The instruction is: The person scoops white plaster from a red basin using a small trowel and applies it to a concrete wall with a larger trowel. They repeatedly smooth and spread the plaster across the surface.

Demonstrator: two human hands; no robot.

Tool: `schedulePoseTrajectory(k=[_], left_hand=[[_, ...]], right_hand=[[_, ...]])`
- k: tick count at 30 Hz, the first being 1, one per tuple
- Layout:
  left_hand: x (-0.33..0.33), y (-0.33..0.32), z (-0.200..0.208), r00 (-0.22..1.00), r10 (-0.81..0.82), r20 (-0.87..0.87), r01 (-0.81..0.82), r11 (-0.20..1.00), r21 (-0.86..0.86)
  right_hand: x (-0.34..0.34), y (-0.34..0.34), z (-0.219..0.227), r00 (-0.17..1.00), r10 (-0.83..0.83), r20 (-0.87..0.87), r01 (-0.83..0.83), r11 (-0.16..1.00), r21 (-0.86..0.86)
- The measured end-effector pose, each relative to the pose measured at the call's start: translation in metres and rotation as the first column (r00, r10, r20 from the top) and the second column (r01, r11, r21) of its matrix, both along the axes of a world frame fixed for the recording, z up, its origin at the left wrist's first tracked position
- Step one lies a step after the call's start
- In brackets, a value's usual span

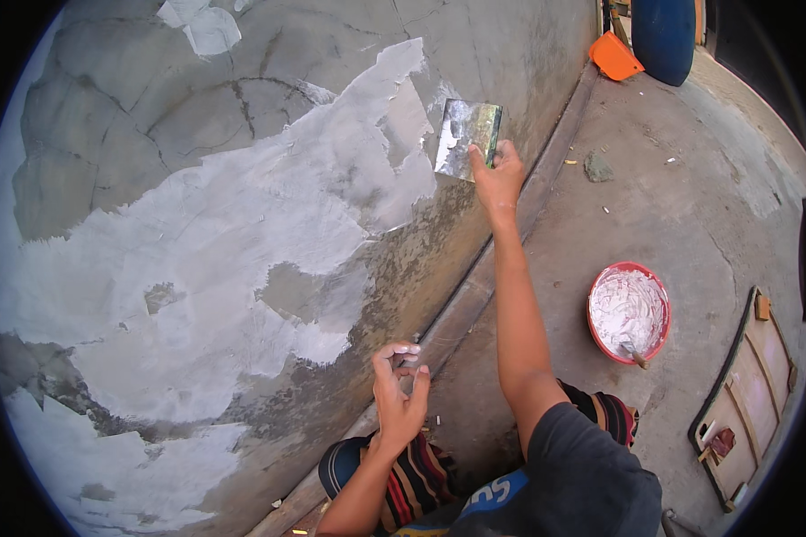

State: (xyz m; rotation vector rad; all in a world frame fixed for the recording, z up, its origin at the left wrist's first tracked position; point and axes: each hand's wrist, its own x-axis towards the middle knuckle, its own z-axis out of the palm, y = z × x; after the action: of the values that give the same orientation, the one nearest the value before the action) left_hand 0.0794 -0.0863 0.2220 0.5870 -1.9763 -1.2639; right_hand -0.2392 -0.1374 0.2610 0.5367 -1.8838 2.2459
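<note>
My right hand (pixel 497 179) grips a flat, shiny rectangular plaster spreader (pixel 457 134) by its right edge, thumb on the near face. White paste streaks its surface. It is up against or just off the cracked grey wall (pixel 269 54), at the right end of a broad white plaster patch (pixel 197 233); I cannot tell whether they touch. Lower down, my left hand (pixel 400 394) hovers near my knee with nothing in it. Its fingers are curled, apart from the thumb, and whitened at the tips.
On the concrete floor to my right stands a red-rimmed basin (pixel 591 327) of white paste, a small tool (pixel 634 353) stuck in it. Beyond lie a stone (pixel 597 166), an orange dustpan (pixel 614 57) and a blue barrel (pixel 663 36). A framed panel (pixel 748 385) rests at far right.
</note>
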Motion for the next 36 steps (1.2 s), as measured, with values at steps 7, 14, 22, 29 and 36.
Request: schedulePoseTrajectory(k=[7,14,22,29,36], left_hand=[[-0.020,-0.003,-0.004,0.992,-0.124,0.037,0.122,0.991,0.049],[-0.034,-0.017,-0.017,0.969,-0.222,0.106,0.215,0.974,0.073],[-0.054,-0.011,-0.040,0.941,-0.332,0.064,0.328,0.942,0.068],[-0.077,-0.007,-0.057,0.921,-0.390,0.002,0.389,0.920,0.045],[-0.085,-0.006,-0.063,0.911,-0.412,-0.022,0.412,0.906,0.097]], right_hand=[[-0.003,-0.007,0.024,0.956,-0.005,-0.293,0.027,0.997,0.070],[0.023,-0.014,0.068,0.930,-0.007,-0.368,0.136,0.937,0.323],[0.052,-0.011,0.087,0.902,0.059,-0.427,0.009,0.988,0.155],[0.078,-0.005,0.111,0.853,0.111,-0.511,-0.149,0.988,-0.034],[-0.001,0.014,0.058,0.868,-0.236,-0.436,0.259,0.966,-0.008]])
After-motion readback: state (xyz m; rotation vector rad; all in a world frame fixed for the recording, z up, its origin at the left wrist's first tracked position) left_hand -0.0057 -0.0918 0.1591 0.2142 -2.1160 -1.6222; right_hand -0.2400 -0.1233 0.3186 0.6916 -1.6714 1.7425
